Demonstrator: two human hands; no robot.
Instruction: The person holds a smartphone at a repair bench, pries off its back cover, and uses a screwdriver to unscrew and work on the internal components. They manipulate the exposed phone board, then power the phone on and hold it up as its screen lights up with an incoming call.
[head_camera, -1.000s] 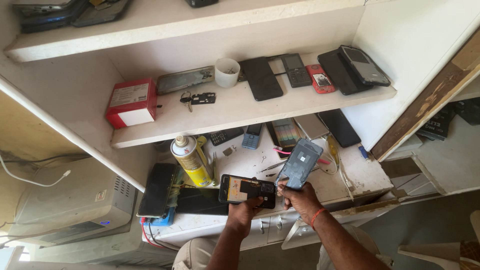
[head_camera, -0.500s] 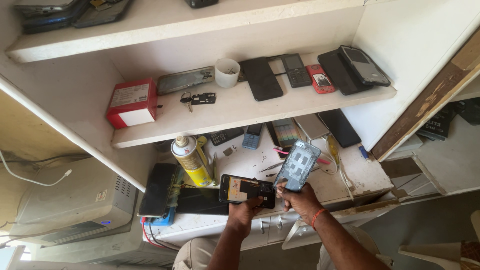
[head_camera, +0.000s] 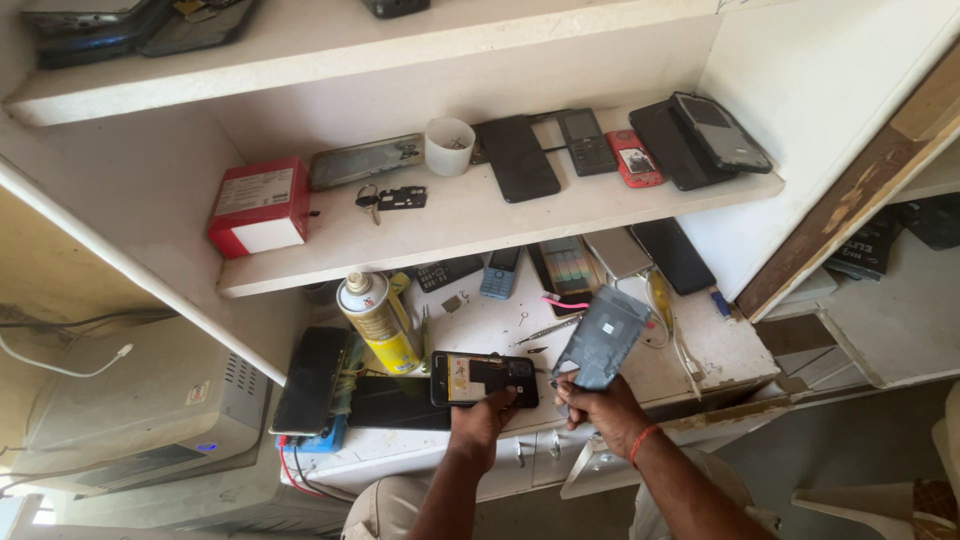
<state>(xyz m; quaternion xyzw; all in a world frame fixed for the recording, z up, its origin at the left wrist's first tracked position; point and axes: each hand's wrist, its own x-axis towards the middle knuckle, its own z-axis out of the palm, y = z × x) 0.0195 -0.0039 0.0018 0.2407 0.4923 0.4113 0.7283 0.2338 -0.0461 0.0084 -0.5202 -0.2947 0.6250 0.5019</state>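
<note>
- Shelf of white-painted wood runs across the middle, carrying from left to right a red and white cardboard box, a small white cup, a flat black phone lying face up, a dark keypad phone, a small red phone and a stacked pair of black tablets.
- Below it, on the cluttered white worktop, a black slab phone leans at the far left, just beside a yellow spray can with a white cap.
- The left hand comes up from below, its fingers clamped on the lower edge of an opened black phone body with its insides showing, held flat just above the worktop's front edge.
- The right hand, with a red thread band at the wrist, has its fingers closed round the bottom of a grey phone back panel, which stands tilted up and to the right, clear of the phone body.
- Behind the panel lie a thin metal pair of tweezers, a phone with a lit, coloured screen and a dark phone nearer the wall.
</note>
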